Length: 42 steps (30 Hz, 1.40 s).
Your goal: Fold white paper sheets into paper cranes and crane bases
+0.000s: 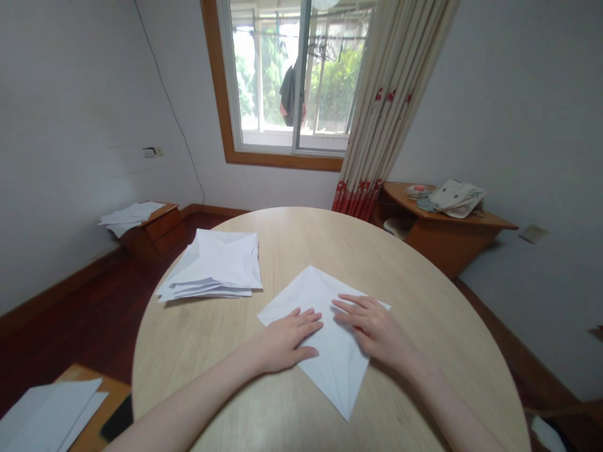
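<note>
A white sheet of paper (325,326), folded into a kite-like shape, lies on the round wooden table (235,364) in front of me. My left hand (287,339) rests flat on its left half, fingers stretched out. My right hand (372,326) lies flat on its right half, fingers extended toward the middle crease. Neither hand grips anything; both press down on the paper.
A stack of folded white papers (214,270) sits on the table's far left. More white sheets (47,414) and a dark phone (117,417) lie on a low surface at lower left. A wooden desk (443,226) with items stands at the right, a low cabinet (151,229) with papers at the left wall.
</note>
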Motion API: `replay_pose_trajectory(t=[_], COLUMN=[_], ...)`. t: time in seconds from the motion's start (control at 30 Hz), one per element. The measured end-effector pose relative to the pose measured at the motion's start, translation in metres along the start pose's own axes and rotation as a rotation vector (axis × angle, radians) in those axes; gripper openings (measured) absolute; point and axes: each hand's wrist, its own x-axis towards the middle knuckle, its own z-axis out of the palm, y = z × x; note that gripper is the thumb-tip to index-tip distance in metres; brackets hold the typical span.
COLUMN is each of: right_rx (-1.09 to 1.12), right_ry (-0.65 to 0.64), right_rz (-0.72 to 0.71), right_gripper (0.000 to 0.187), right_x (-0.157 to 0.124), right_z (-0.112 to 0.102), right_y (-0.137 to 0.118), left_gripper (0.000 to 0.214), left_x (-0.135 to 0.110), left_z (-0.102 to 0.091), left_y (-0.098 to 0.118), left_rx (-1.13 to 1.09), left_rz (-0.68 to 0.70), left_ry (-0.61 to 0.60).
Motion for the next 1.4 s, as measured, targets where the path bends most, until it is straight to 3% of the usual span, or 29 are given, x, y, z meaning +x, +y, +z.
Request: replay_pose_trajectory(t=[0.23, 0.47, 0.7, 0.9, 1.17, 1.4], right_rx=[0.133, 0.183, 0.343, 0.476, 0.564, 0.400], right_ry=[-0.149, -0.216, -0.272, -0.210, -0.123, -0.070], right_rz=[0.137, 0.186, 0.227, 0.152, 0.227, 0.293], right_gripper=[0.046, 0.039, 0.040, 0.042, 0.061, 0.031], right_x=[0.000, -0.003, -0.005, -0.011, -0.009, 0.002], right_z=[0.017, 0.020, 0.011, 0.003, 0.004, -0.001], right_y=[-0.003, -0.001, 0.003, 0.011, 0.013, -0.005], left_gripper=[0.052, 0.097, 0.058, 0.053, 0.029, 0.023], left_x=[-0.001, -0.004, -0.006, -0.005, -0.003, -0.002], left_z=[-0.006, -0.013, -0.015, -0.012, -0.017, -0.019], left_y=[-0.004, -0.004, -0.006, -0.016, -0.012, -0.011], left_rx=[-0.013, -0.019, -0.010, 0.004, 0.026, 0.051], left_rz=[-0.044, -0.021, 0.003, -0.032, -0.147, -0.312], left_ry=[-0.022, -0.109, -0.034, 0.057, 0.237, 0.318])
